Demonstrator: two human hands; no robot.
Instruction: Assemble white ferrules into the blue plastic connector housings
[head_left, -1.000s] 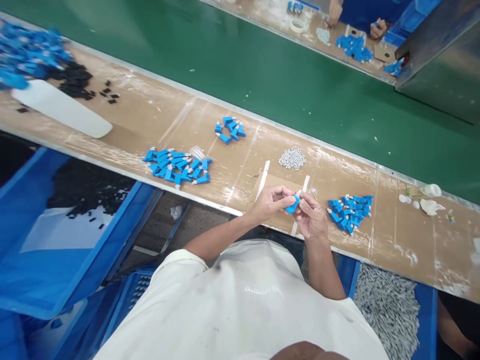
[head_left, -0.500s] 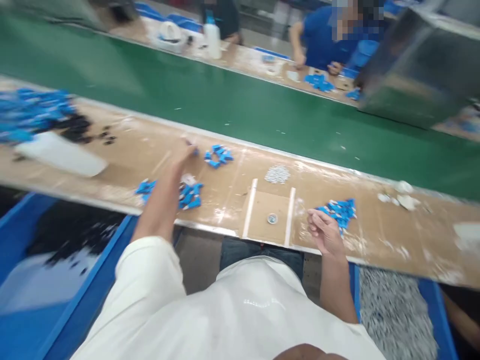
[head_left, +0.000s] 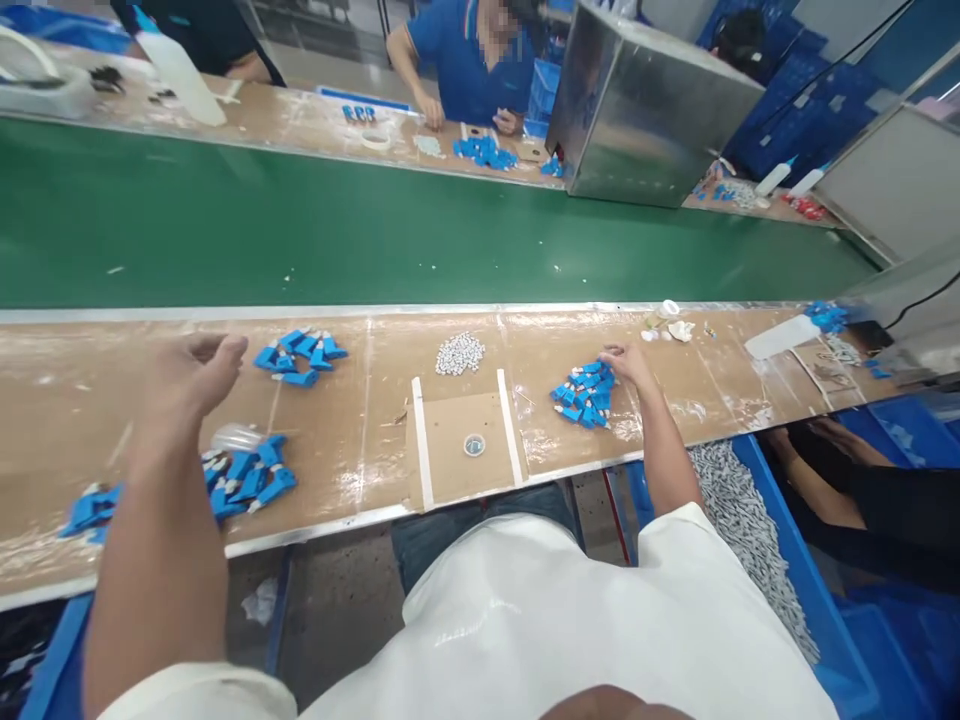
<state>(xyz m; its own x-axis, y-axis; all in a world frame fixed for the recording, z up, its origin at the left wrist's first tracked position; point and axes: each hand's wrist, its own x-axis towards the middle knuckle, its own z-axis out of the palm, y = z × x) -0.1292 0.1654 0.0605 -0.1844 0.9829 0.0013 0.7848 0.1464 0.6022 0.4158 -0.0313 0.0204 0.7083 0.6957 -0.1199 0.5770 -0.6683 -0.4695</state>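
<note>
My right hand [head_left: 628, 364] is at the top edge of a pile of small blue plastic pieces with pale tips [head_left: 583, 396], thumb and fingers closed on one piece there. My left hand [head_left: 193, 378] is above the table at the left, slightly blurred. Its thumb and forefinger stand apart and no piece shows between them; the other fingers are hidden. Right of it lies a loose group of blue pieces [head_left: 300, 355]. Below, another blue pile [head_left: 251, 475] lies beside a clear plastic item [head_left: 237, 438], partly behind my forearm.
Between two white strips [head_left: 422, 440] a small round dish [head_left: 474, 445] sits on cardboard. Small whitish parts [head_left: 460, 353] lie behind it. A green belt [head_left: 420, 230] runs beyond the table [head_left: 360, 400]. A blue bin of grey parts [head_left: 750, 540] stands at right. Co-workers are across and at right.
The view has swung to the right. My left hand has drawn back from the upper blue group, and the blue piece at its fingers no longer shows. My right hand has reached forward onto its pile.
</note>
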